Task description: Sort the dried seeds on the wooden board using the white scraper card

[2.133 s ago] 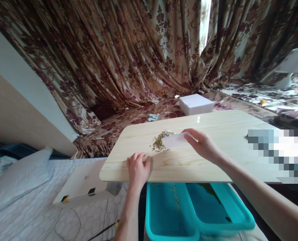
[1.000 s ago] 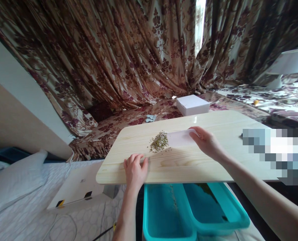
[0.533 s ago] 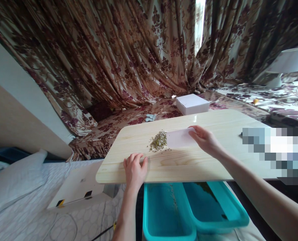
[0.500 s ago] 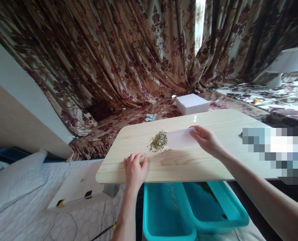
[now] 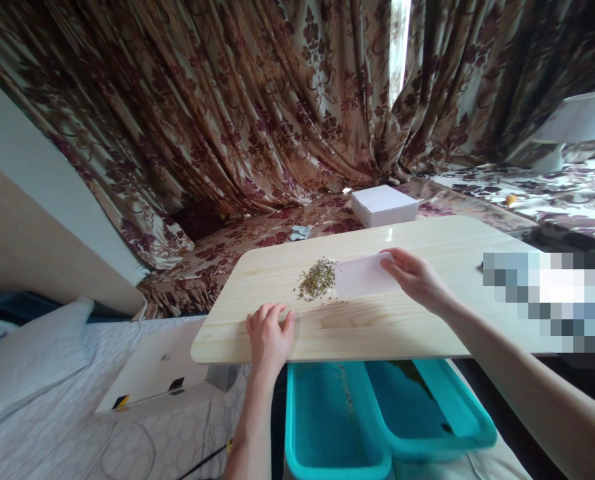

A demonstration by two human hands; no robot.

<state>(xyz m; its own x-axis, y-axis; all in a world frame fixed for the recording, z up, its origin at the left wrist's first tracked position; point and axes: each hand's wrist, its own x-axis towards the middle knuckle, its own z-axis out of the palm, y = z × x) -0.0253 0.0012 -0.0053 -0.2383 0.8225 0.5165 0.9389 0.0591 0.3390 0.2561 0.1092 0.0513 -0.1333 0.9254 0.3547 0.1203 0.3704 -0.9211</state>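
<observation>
My right hand (image 5: 408, 270) pinches the right end of a white sheet of paper or card (image 5: 362, 275) that lies low over the wooden table (image 5: 377, 333). The sheet's left edge meets a small heap of greenish-brown seeds or grains (image 5: 317, 279), with a few loose bits scattered around it. My left hand (image 5: 270, 333) rests on the table's near left part, fingers spread and slightly bent, with nothing in it. It is closest to the heap's lower left side.
Below the near table edge sit two turquoise plastic tubs (image 5: 337, 427); dark green matter shows in the right one. A white box (image 5: 385, 205) stands behind the table. On the left are a flat white carton (image 5: 152, 367) and a pillow (image 5: 37, 360). A blurred-out patch covers the table's right end.
The sheet and my right hand have shifted very slightly to the right. My left hand stays in place.
</observation>
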